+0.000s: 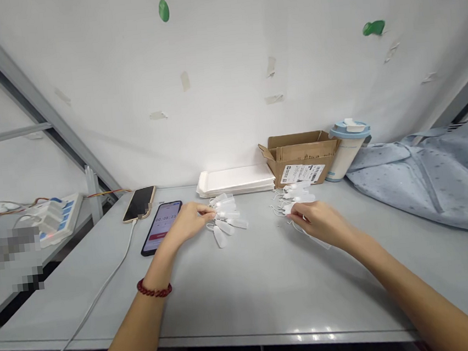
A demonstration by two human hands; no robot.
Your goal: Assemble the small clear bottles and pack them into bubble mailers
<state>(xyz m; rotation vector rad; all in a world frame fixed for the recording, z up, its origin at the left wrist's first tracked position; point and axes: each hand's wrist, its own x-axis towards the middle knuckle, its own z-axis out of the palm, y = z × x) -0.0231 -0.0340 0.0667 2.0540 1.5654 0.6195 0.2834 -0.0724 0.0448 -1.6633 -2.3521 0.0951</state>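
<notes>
"What are the hands at?"

"White tags with thin loops, in two groups on the desk (261,288). The left group (220,236) lies in front of the cardboard box (299,161) and off to its left; the right group (302,198) is directly in front of it."

"And the fingers?"

"The left hand (191,221) has its fingertips drawn together at the left group, the right hand (325,222) at the right group's near side. I cannot tell whether either has closed on a tag."

"What could go wrong?"

"Snagging, I'd say. The right group's loops lie crowded, so lifting one tag could drag its neighbours. The tags overlap loosely too; a brushing hand might muddle them."

"Farther out?"

"White packets (237,181) are stacked just left of the box. The timer phone (164,223) lies farther left of it, near the left wrist, so a careless sweep could knock it. Right of the box stands a cup (346,156), with a blue bag (421,185) beyond."
</notes>
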